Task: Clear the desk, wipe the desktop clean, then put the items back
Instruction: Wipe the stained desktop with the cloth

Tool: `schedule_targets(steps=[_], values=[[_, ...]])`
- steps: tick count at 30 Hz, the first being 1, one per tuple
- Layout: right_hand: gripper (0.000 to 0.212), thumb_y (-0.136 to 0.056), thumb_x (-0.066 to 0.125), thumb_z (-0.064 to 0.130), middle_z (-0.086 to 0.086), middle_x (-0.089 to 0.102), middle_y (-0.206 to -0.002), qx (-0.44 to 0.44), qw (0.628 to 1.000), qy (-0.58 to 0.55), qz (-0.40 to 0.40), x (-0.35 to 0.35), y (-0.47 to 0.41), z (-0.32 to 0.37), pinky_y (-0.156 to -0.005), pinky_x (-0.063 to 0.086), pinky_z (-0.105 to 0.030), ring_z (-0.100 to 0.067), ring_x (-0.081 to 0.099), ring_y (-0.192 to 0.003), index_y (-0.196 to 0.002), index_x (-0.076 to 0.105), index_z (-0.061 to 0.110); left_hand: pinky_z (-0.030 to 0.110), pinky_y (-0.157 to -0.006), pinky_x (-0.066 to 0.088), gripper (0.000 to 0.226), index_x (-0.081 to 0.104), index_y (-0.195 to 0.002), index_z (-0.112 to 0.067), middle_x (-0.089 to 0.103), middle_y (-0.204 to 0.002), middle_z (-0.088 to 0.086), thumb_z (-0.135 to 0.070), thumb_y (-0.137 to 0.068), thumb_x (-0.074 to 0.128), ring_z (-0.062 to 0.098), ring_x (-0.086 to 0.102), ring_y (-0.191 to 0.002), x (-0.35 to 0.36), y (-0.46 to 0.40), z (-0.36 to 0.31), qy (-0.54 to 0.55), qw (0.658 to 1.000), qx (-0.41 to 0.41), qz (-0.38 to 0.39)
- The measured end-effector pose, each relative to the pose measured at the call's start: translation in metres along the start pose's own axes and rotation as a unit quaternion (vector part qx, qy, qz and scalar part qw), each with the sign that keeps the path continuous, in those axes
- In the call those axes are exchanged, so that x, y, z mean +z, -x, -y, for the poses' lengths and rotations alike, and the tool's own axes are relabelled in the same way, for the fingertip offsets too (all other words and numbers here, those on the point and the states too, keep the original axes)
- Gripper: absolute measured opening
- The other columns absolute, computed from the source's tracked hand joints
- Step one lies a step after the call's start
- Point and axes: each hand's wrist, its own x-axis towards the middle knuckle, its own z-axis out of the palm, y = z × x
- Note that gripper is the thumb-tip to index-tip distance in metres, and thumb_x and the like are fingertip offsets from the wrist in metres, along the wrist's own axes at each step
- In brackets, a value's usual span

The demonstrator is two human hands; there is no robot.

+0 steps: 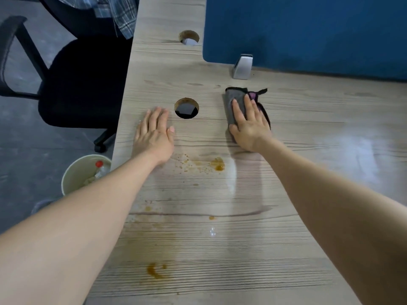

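My right hand (250, 126) presses flat with straight fingers on a folded grey cloth (235, 100) with dark edging, lying on the light wooden desktop (308, 133) near the blue divider. My left hand (154, 133) rests flat on the desk by its left edge, just left of a round cable hole (186, 108). Brown stains mark the wood: a splatter (217, 164) just below my hands, small spots (148, 208) lower down, and a curved smear (155, 270) near the front. A damp sheen runs down the desk below the cloth.
A blue partition (308, 29) stands at the back on a metal bracket (242, 67). A second cable hole (189, 37) lies farther back. Left of the desk are a black office chair (77, 80) and a waste bin (83, 172) holding a bottle.
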Motion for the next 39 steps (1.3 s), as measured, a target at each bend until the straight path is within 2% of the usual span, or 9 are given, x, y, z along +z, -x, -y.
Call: schedule_targets(steps=[10,17,21,26,28,31,36,37,39], values=[[0.066,-0.096,0.035,0.039,-0.004,-0.014,-0.159,-0.054,0.998,-0.027,-0.020,0.030,0.073,0.012,-0.116,-0.003,-0.036,-0.020,-0.011,-0.146,-0.152,0.001,0.030,0.036,-0.112,0.020,0.038,0.047,-0.132,-0.016,0.045,-0.137,0.004,-0.017,-0.095,0.041,0.024,0.036,-0.128,0.002,0.056,-0.018,-0.046,0.986,0.004,-0.159],[0.078,-0.087,0.053,0.036,-0.003,-0.008,-0.160,-0.068,0.997,-0.046,-0.002,0.039,0.114,0.017,-0.118,0.003,-0.040,-0.021,-0.007,-0.146,-0.151,0.009,0.029,0.032,-0.113,0.017,0.043,0.048,-0.132,-0.020,0.042,-0.139,0.000,-0.012,-0.090,0.047,0.021,0.034,-0.129,0.015,0.119,-0.022,-0.076,0.987,-0.038,-0.140],[0.071,-0.085,0.059,0.017,-0.009,0.007,-0.159,-0.094,0.995,-0.019,-0.042,0.042,0.132,0.018,-0.115,0.021,-0.045,-0.029,0.008,-0.145,-0.147,0.025,0.021,0.033,-0.112,0.022,0.047,0.042,-0.138,-0.018,0.037,-0.145,-0.001,-0.014,-0.091,0.046,0.021,0.032,-0.131,0.023,0.146,-0.031,-0.055,0.992,-0.033,-0.104],[0.050,-0.085,0.051,-0.004,-0.012,0.044,-0.134,-0.115,0.987,0.060,-0.094,0.037,0.154,0.023,-0.076,0.045,-0.040,-0.035,0.042,-0.120,-0.131,0.039,0.009,0.036,-0.112,0.028,0.054,0.025,-0.148,-0.018,0.018,-0.156,-0.004,-0.017,-0.096,0.041,0.019,0.020,-0.141,0.027,0.162,-0.040,-0.020,0.998,-0.048,-0.031],[0.043,-0.085,0.045,-0.006,-0.012,0.054,-0.120,-0.090,0.991,-0.010,-0.102,0.028,0.157,0.021,-0.067,0.039,-0.037,-0.035,0.050,-0.105,-0.125,0.044,0.009,0.038,-0.114,0.026,0.056,0.021,-0.150,-0.019,0.010,-0.158,-0.006,-0.016,-0.097,0.040,0.018,0.014,-0.144,0.030,0.163,-0.040,-0.009,0.998,-0.054,-0.007],[0.045,-0.081,0.044,-0.008,-0.010,0.059,-0.102,0.006,0.966,-0.237,-0.102,0.009,0.161,0.019,-0.070,0.043,-0.031,-0.028,0.054,-0.091,-0.119,0.057,0.012,0.037,-0.116,0.021,0.057,0.017,-0.151,-0.020,0.004,-0.160,-0.007,-0.015,-0.098,0.036,0.019,0.011,-0.145,0.032,0.164,-0.040,-0.006,0.998,-0.060,0.004],[0.037,-0.078,0.039,-0.014,-0.008,0.063,-0.077,0.148,0.788,-0.596,-0.038,0.003,0.161,0.012,-0.067,0.051,-0.037,-0.028,0.061,-0.082,-0.092,0.066,0.007,0.037,-0.117,0.016,0.054,0.015,-0.152,-0.018,0.002,-0.160,-0.004,-0.017,-0.100,0.031,0.021,0.008,-0.146,0.034,0.166,-0.040,-0.008,0.999,-0.052,0.008],[0.036,-0.078,0.040,-0.013,-0.008,0.064,-0.078,0.172,0.779,-0.602,-0.038,0.007,0.161,0.006,-0.070,0.053,-0.038,-0.029,0.063,-0.084,-0.091,0.067,0.008,0.037,-0.117,0.017,0.054,0.015,-0.152,-0.018,0.002,-0.160,-0.004,-0.018,-0.101,0.030,0.020,0.007,-0.146,0.034,0.165,-0.039,-0.007,0.999,-0.052,0.009],[0.034,-0.080,0.044,-0.005,-0.007,0.065,-0.093,0.207,0.818,-0.535,-0.048,0.015,0.165,-0.007,-0.080,0.053,-0.037,-0.029,0.062,-0.097,-0.101,0.066,0.012,0.038,-0.116,0.020,0.054,0.016,-0.152,-0.019,0.003,-0.160,-0.005,-0.019,-0.101,0.031,0.019,0.008,-0.146,0.033,0.165,-0.040,-0.009,0.998,-0.057,0.009]])
